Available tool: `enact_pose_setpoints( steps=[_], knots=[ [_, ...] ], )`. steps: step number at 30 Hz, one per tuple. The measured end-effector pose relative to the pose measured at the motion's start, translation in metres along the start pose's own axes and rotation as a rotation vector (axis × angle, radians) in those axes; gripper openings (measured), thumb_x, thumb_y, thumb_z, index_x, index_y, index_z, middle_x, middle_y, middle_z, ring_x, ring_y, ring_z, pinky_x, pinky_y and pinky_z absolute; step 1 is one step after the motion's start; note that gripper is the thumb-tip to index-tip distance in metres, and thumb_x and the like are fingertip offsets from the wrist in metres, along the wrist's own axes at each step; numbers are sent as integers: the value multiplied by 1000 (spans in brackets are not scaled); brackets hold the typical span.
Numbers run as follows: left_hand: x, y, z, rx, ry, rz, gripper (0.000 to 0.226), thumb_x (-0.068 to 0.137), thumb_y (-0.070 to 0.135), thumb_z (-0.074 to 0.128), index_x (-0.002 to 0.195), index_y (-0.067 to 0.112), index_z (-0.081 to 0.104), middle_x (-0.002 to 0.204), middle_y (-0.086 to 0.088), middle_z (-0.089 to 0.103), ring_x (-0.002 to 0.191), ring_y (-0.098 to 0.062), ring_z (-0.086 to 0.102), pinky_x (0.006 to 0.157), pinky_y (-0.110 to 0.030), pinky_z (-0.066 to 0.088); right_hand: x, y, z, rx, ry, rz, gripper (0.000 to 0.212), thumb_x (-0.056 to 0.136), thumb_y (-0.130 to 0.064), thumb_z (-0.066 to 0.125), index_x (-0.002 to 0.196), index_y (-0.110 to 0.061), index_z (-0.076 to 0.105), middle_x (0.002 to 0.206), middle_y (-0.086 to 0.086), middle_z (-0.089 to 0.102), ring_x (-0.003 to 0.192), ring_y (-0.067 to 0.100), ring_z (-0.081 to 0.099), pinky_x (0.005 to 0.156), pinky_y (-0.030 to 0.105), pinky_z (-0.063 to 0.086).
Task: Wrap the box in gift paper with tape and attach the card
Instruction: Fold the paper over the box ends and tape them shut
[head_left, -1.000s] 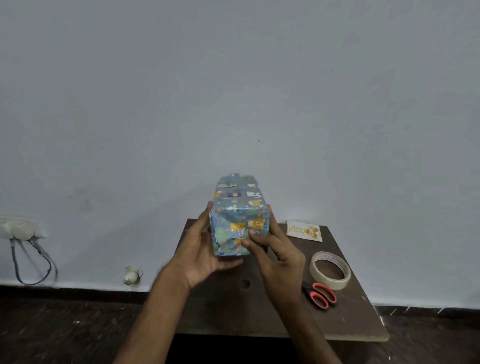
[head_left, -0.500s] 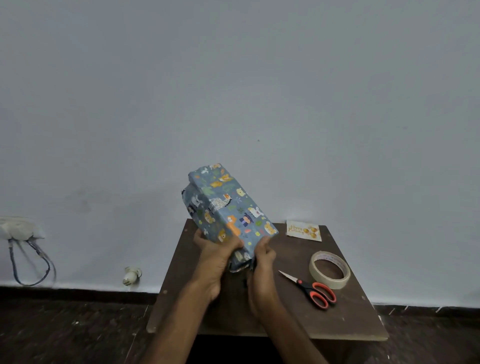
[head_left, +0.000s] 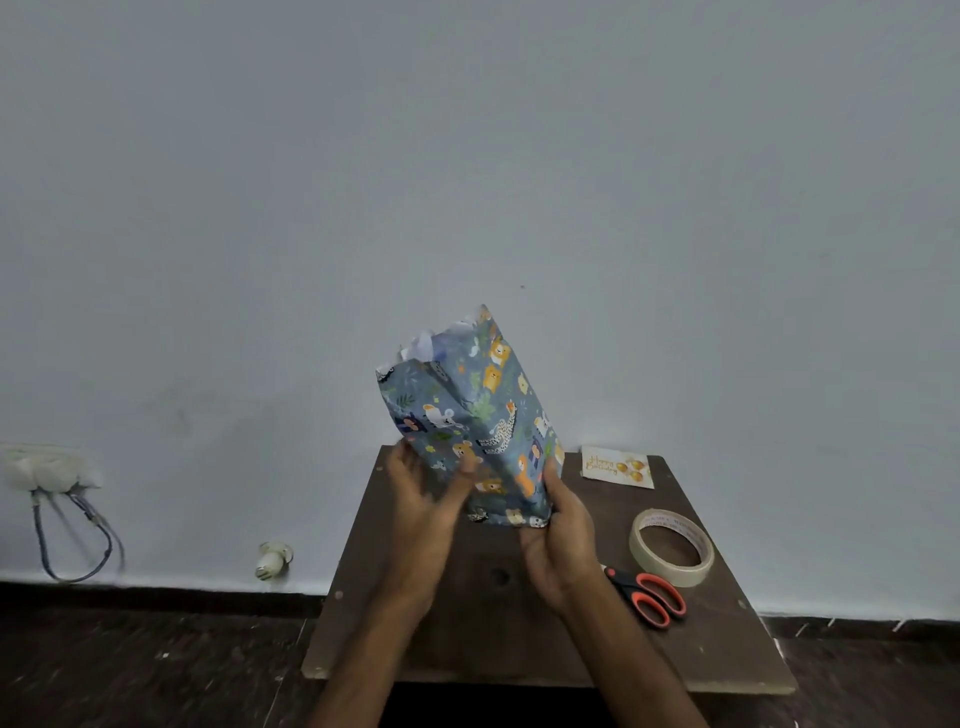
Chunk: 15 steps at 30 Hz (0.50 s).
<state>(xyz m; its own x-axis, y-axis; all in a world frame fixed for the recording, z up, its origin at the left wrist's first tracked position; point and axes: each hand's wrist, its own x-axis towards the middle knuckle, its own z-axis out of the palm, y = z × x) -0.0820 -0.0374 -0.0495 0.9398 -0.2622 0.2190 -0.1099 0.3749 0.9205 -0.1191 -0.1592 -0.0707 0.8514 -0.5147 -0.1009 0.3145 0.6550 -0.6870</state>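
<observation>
Box: the box (head_left: 483, 426) in animal-print paper is held tilted above the desk (head_left: 493, 623), its top flaps loose.
Hands: left hand (head_left: 421, 499) and right hand (head_left: 561, 530) grip its lower end, fingers partly hidden.
Card: the card (head_left: 617, 466) lies at the desk's back right, lettering unclear.
Scissors: the scissors (head_left: 649, 595) lie beside the tape (head_left: 671, 546), blades hidden.

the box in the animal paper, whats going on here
A person holds the box, covered in blue animal-print gift paper, tilted above a small brown table. The left hand grips its lower left side and the right hand its bottom right corner. The paper at the top end stands open and unfolded, with white showing inside. The card, tape roll and scissors lie on the table to the right, untouched.
</observation>
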Motion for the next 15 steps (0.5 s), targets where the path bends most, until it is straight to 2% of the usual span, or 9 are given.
enact_pose_setpoints(
  steps=[2, 4, 6, 8, 10, 11, 13, 14, 15],
  knots=[
    [9, 10, -16, -26, -25, -9, 84, 75, 67, 72, 131, 11, 45, 127, 5, 66, 115, 0, 63, 87, -14, 51, 1, -6, -4, 12, -43, 59, 44, 94, -29, 48, 130, -5, 58, 125, 16, 67, 111, 28, 67, 85, 38, 60],
    [14, 16, -27, -123, -46, -60, 90, 73, 83, 56, 131, 14, 51, 128, 5, 68, 123, -10, 61, 100, -29, 50, 4, -7, -9, 0, -77, 128, 51, 92, -29, 49, 137, -5, 54, 129, 16, 65, 116, 28, 64, 89, 39, 59],
    [16, 15, -30, -217, -66, -128, 78, 81, 77, 34, 131, 21, 57, 130, 2, 68, 122, -15, 63, 103, -36, 49, 1, -8, -9, -8, -120, 194, 50, 93, -28, 48, 136, -4, 55, 130, 17, 64, 113, 28, 66, 86, 38, 59],
    [14, 8, -29, -196, -89, -168, 59, 96, 61, 26, 126, 24, 61, 124, 1, 72, 111, -12, 69, 89, -30, 57, -3, -6, -10, -9, -157, 250, 44, 96, -27, 45, 130, -4, 61, 128, 19, 65, 108, 29, 69, 83, 38, 60],
    [14, 0, -31, -103, -114, -158, 42, 106, 46, 32, 122, 22, 63, 117, 3, 74, 106, -12, 70, 77, -23, 58, -4, -4, -7, -6, -163, 288, 42, 98, -25, 41, 120, -1, 68, 121, 21, 68, 101, 30, 71, 78, 39, 61],
    [14, 1, -31, -36, -131, -134, 39, 103, 48, 42, 124, 22, 62, 117, 4, 74, 108, -12, 70, 77, -22, 57, -1, -2, -8, 3, -149, 294, 43, 100, -22, 37, 114, 0, 71, 116, 22, 70, 97, 31, 72, 75, 40, 62],
    [13, 4, -31, 136, -166, -109, 62, 83, 65, 66, 128, 22, 59, 119, 7, 72, 109, -8, 68, 80, -21, 56, 13, 6, -14, -2, -43, 300, 47, 105, -21, 30, 109, 2, 71, 107, 22, 72, 94, 36, 71, 73, 44, 62],
    [12, 4, -30, 204, -179, -117, 69, 74, 66, 74, 125, 22, 59, 118, 7, 72, 107, -6, 68, 80, -20, 56, 19, 11, -16, -30, 17, 300, 46, 106, -22, 28, 112, 1, 67, 107, 22, 72, 99, 38, 68, 78, 47, 61],
    [12, 1, -32, 249, -179, -134, 66, 71, 61, 76, 122, 22, 60, 116, 6, 72, 105, -6, 69, 79, -19, 56, 25, 16, -21, -77, 72, 303, 45, 107, -23, 27, 116, 0, 65, 110, 21, 71, 105, 39, 65, 85, 51, 57]
  ],
)
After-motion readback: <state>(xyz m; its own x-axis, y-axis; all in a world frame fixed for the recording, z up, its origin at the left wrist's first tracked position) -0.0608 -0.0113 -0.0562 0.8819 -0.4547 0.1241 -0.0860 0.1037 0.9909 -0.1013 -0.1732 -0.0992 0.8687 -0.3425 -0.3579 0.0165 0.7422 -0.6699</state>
